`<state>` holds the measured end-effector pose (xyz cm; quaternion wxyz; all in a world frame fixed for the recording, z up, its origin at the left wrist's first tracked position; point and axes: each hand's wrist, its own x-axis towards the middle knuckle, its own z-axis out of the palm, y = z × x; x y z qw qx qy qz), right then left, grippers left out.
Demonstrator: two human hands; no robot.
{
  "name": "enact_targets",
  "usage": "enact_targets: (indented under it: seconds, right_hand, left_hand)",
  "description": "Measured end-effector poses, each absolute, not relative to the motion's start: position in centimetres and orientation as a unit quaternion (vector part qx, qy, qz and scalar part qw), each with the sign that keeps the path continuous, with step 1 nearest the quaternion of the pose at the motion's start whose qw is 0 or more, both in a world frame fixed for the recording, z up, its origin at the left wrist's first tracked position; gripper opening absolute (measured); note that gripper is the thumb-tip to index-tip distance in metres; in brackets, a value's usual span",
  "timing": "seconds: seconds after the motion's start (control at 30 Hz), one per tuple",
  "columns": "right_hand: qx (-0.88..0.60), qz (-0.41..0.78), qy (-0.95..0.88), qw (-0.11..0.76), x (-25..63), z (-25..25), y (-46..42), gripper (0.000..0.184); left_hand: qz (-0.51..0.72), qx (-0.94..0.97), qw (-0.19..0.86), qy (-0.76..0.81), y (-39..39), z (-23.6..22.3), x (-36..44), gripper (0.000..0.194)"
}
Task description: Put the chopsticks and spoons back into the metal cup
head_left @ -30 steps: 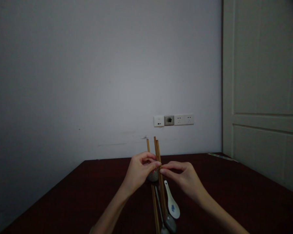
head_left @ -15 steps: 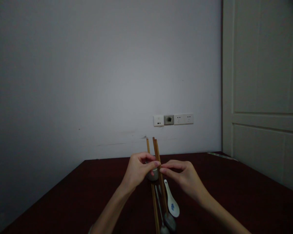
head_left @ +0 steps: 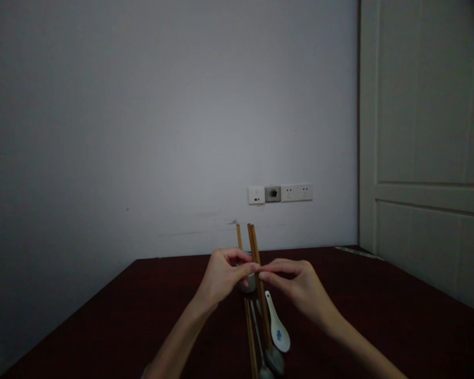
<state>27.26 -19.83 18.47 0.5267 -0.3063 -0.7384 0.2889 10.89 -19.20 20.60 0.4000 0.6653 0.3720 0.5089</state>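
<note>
Between the fingertips of my left hand [head_left: 229,271] and my right hand [head_left: 290,281] a pair of wooden chopsticks [head_left: 264,308] is pinched, slanting up and slightly left. Behind my left fingers stands a greyish cup [head_left: 248,285], partly hidden, with another chopstick [head_left: 239,236] sticking up near it. Below my hands a second pair of chopsticks [head_left: 250,337] lies on the table. Beside it are a metal spoon [head_left: 265,371] and another dark metal spoon [head_left: 275,361], its handle mostly covered by the held pair. A white ceramic spoon [head_left: 280,334] with a blue mark rests to the right.
The dark red table [head_left: 150,305] reaches back to a pale wall [head_left: 181,131]. Sockets and a switch [head_left: 280,193] are set in the wall. At the right stands a white panelled door [head_left: 426,131]. A flat strip [head_left: 359,253] lies at the table's back right edge.
Almost nothing differs. The held chopsticks have shifted very slightly, and both hands keep their pinch in nearly the same place.
</note>
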Motion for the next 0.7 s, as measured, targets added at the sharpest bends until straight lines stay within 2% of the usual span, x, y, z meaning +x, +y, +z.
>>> enact_targets:
  seconds: [0.7]
  right_hand:
    - [-0.308, 0.291, -0.734, 0.531, 27.21, 18.69, -20.02, 0.020]
  left_hand:
    - [0.494, 0.668, 0.416, 0.369, -19.09, 20.43, 10.85, 0.026]
